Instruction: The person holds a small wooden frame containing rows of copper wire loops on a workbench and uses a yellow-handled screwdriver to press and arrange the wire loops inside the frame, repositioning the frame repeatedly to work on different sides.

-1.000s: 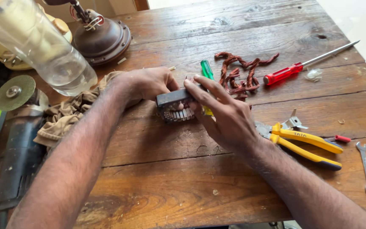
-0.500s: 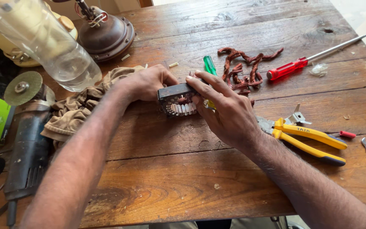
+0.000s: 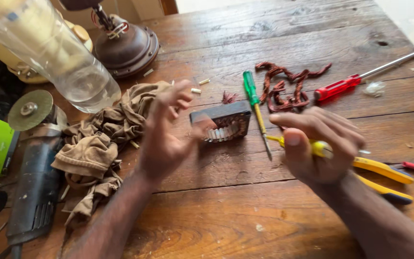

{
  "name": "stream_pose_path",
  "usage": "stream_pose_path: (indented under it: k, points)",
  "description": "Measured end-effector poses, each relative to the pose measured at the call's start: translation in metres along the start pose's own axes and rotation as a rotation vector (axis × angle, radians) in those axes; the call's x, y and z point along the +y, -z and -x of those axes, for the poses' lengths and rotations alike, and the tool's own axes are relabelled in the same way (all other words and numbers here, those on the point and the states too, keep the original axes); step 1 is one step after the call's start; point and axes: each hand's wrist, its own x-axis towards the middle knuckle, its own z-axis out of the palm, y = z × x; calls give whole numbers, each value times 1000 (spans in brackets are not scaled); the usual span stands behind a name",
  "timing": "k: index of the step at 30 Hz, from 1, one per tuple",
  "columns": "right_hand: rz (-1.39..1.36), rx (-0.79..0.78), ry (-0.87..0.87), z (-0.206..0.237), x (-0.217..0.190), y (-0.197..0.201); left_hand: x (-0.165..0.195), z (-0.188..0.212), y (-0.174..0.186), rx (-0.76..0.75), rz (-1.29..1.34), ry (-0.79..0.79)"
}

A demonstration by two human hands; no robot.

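My left hand (image 3: 166,139) hangs blurred just left of the stator (image 3: 224,123), fingers spread and curled, holding nothing; the fingertips are close to its left edge, though I cannot tell if they touch. The stator lies on the bench (image 3: 245,211), dark block up, pale teeth facing me. My right hand (image 3: 319,148) is closed on a yellow tool (image 3: 319,148), fingers wrapped over it, thumb forward. A green screwdriver (image 3: 255,108) runs along the stator's right edge, tip toward me, between stator and right hand. Beyond it lie copper wire (image 3: 288,88) and a red screwdriver (image 3: 355,81). Yellow pliers (image 3: 384,175) sit just right of my wrist. A rag (image 3: 104,136) and grinder (image 3: 34,177) crowd the left side. Bare wood lies open in front of both hands.
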Motion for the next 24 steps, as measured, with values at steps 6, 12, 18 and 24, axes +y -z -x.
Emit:
stream_pose_path:
  k: [6, 12, 18, 24]
  points:
    - [73, -311, 157, -11, -6, -108, -76, 13, 45, -289, -240, -74]
    - [76, -374, 15, -5, -9, -189, -149, 35, 69, -356, -316, -35]
    - [105, -429, -14, 14, -25, -203, -164, 52, 78, -283, -277, -28]
    - [111, -472, -24, 9, -30, -197, -154, 47, 75, -327, -322, 48]
